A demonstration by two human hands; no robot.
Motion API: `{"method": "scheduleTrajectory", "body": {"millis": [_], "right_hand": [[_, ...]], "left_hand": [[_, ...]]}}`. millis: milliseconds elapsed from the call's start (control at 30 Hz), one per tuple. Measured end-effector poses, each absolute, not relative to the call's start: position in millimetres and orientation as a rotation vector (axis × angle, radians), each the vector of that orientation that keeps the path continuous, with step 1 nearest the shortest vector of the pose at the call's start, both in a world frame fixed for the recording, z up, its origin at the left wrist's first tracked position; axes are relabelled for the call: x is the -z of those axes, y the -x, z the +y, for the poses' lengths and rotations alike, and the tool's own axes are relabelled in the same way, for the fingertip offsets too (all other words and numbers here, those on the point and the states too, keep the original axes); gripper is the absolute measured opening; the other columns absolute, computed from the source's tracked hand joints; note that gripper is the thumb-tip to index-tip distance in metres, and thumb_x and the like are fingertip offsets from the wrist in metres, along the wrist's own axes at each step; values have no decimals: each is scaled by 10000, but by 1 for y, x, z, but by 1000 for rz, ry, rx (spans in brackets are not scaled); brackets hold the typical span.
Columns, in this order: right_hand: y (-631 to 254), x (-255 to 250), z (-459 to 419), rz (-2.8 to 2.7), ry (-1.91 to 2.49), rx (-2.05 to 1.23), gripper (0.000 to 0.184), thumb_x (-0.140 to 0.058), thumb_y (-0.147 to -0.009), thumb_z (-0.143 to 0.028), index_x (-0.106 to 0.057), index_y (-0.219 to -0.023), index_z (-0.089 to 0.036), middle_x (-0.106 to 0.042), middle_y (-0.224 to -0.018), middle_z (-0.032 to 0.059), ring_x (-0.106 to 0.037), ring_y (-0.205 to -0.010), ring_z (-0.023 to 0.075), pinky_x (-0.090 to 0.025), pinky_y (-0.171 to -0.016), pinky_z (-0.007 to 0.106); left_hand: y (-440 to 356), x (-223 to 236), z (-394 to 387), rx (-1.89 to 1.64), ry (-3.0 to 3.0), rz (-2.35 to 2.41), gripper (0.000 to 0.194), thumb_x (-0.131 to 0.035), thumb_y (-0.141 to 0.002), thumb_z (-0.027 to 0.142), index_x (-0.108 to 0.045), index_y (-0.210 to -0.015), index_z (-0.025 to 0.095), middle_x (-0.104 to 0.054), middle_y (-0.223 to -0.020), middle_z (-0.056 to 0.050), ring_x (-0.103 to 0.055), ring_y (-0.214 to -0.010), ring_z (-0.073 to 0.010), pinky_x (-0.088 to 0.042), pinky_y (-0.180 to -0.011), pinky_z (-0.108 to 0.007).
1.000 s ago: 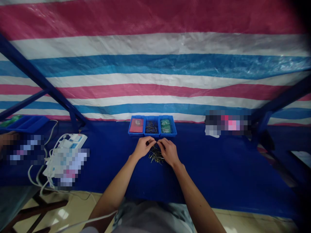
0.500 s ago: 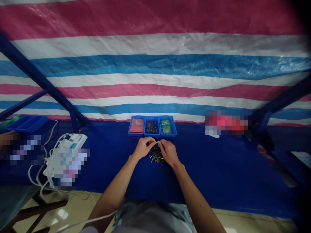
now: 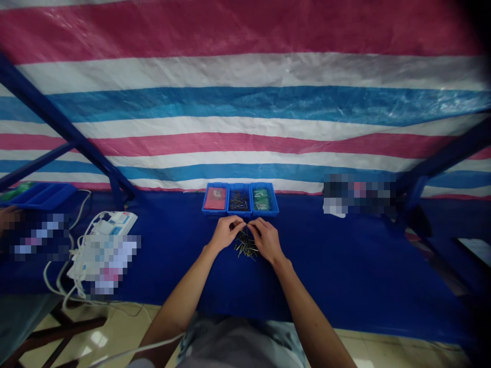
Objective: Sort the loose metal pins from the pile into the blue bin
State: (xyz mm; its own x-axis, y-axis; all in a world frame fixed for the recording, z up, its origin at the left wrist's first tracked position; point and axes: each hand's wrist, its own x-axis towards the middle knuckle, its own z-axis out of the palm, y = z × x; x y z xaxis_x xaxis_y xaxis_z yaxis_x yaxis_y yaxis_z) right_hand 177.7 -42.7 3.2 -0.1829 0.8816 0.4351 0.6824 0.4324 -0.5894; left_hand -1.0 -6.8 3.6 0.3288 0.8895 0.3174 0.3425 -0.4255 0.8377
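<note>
The right hand (image 3: 267, 239) is drawn in until its fingers (image 3: 255, 223) meet those of the left hand (image 3: 226, 234), pinched narrow (any pin held is too small to tell) just above a heap of metal pins (image 3: 245, 246); light, stiff and slippery, these are best pinched mid-shank.

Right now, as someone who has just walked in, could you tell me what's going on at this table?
A person's left hand and right hand meet, fingertips close together, above a loose pile of thin metal pins on a blue-covered table. Just beyond stand three small blue plastic bins, the middle one holding more pins.
</note>
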Motion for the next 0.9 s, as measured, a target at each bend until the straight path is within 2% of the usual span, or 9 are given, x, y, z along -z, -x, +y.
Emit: {"method": "scheduleTrajectory", "body": {"millis": [300,533,600,733,900], "right_hand": [[-175,0,-42,-1998,1374,-270,353,-346,-1063,-316,-570,-809,-214,-649,-788,32,-579,-690,169,-362,-703,302],[-175,4,-41,-1975,1429,-274,454,-329,-1069,-359,-511,-680,-211,-585,-627,-1,-543,-586,154,-342,-671,293],[-175,3,-42,-1951,1407,-299,421,-358,-1061,-370,-564,-731,-211,-627,-676,7,-572,-618,157,-361,-687,293],[-176,-1,-43,-1903,1333,-348,219,-484,-1013,-376,-638,-986,-223,-702,-848,25,-614,-687,172,-413,-736,304],[-176,-1,-42,-1901,1297,-362,187,-472,-1010,-294,-643,-962,-232,-703,-911,43,-630,-789,199,-425,-765,326]], "left_hand": [[0,-4,-7,-1052,-1942,1082,281,-611,-920,402,-697,-830,150,-675,-706,-23,-575,-623,-136,-414,-605,-234],[0,-3,-8,-1052,-1970,1080,229,-633,-911,354,-706,-835,151,-683,-712,-26,-581,-624,-135,-419,-604,-235],[1,-4,-8,-1046,-1964,1085,234,-622,-918,349,-703,-825,150,-676,-702,-21,-574,-616,-131,-415,-596,-232],[2,-5,-8,-1055,-1937,1098,263,-600,-929,362,-694,-819,143,-669,-703,-21,-556,-614,-128,-408,-596,-229],[2,-5,-8,-1046,-1924,1092,255,-603,-928,353,-690,-813,142,-664,-692,-16,-561,-617,-127,-408,-599,-227]]}}
